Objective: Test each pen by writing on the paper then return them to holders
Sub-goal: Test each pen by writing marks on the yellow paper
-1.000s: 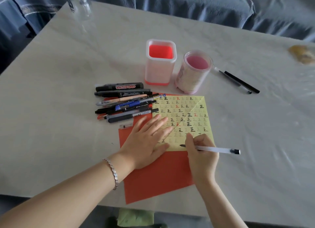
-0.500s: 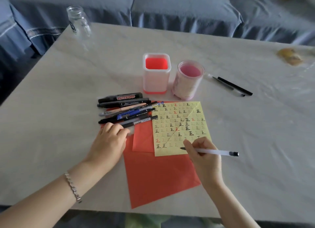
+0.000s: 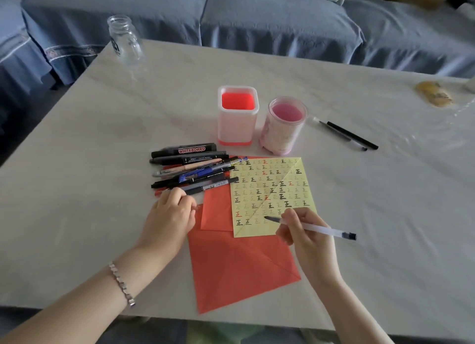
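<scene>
Shifted off the yellow paper, the left hand is curling against the six o'clock edge of the pen pile, grip unclear. Meanwhile the right hand is pinching a white pen, tip over the paper's six o'clock rows.

Black marker: WHITEBOARD; paper: seemingly 正.

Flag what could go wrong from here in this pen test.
1. No hand pins the yellow paper, so the white pen in the right hand may drag it.
2. The left hand, at the pen pile, could scatter it.
</scene>
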`<state>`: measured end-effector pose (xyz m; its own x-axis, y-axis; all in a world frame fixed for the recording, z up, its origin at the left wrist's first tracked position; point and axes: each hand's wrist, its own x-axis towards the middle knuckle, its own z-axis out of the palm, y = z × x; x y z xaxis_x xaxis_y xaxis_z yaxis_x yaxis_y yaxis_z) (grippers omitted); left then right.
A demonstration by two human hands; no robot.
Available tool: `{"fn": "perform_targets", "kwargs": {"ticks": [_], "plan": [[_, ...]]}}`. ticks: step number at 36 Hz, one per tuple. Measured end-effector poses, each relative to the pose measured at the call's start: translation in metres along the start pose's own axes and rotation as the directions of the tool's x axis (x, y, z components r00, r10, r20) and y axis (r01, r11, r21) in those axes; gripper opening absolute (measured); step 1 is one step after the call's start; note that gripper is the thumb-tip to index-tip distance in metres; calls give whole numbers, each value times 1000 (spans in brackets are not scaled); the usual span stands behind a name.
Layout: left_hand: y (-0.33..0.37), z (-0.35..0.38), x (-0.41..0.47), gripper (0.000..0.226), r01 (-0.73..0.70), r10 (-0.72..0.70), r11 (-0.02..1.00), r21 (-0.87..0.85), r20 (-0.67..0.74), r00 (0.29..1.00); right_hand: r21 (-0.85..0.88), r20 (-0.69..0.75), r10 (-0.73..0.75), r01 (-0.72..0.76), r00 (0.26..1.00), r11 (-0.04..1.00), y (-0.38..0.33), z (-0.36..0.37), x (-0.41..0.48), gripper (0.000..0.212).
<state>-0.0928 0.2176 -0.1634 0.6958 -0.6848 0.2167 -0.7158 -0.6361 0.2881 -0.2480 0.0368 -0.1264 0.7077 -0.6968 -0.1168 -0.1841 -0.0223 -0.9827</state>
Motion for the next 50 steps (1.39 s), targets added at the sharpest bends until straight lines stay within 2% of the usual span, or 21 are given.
{"fn": "perform_targets", "kwargs": {"ticks": [2,5,8,12,14,17,21,30,36,40,43,45,47,50], "plan": [[3,-2,0,21,24,-24,999,-38,-4,1000,51,13,11,-12,1000,999,-5,1,-2,24],[17,-14,0,8,107,-104,953,-283,23,994,115,60,30,-37,998,993,-13,0,-5,32],[38,-29,1,6,257,-179,787,-561,190,965,187,80,10,-25,997,982,-23,-2,-8,35],[59,-44,7,10,293,-187,594,-749,226,956,228,36,-35,25,999,973,-36,-4,-11,36],[68,-52,11,4,332,-193,448,-830,273,943,237,5,-44,42,999,970,-42,-6,-11,39],[78,-60,14,18,379,-171,238,-895,345,923,240,-29,-42,48,999,970,-50,-8,-12,40],[86,-66,11,28,408,-127,144,-902,392,911,244,-44,-12,23,999,970,-54,-10,-11,38],[93,-68,8,29,403,-86,106,-909,395,915,253,-36,-11,19,999,967,-54,-12,-15,39],[96,-68,6,24,389,-50,120,-914,385,921,208,12,-63,60,998,976,-52,-14,-15,35],[97,-65,5,22,378,7,241,-894,391,920,162,74,-96,83,993,983,-50,-17,-15,32],[95,-62,1,17,264,59,489,-831,333,941,171,33,-110,102,993,980,-47,-16,-15,34],[96,-62,-1,14,154,107,617,-772,276,955,178,2,-112,110,994,978,-46,-15,-14,33],[99,-61,-1,20,61,149,662,-747,212,966,178,-10,-132,132,991,975,-47,-13,-12,36],[100,-58,-1,27,5,169,642,-767,148,974,178,-20,-172,173,985,969,-49,-10,-9,36]]}}
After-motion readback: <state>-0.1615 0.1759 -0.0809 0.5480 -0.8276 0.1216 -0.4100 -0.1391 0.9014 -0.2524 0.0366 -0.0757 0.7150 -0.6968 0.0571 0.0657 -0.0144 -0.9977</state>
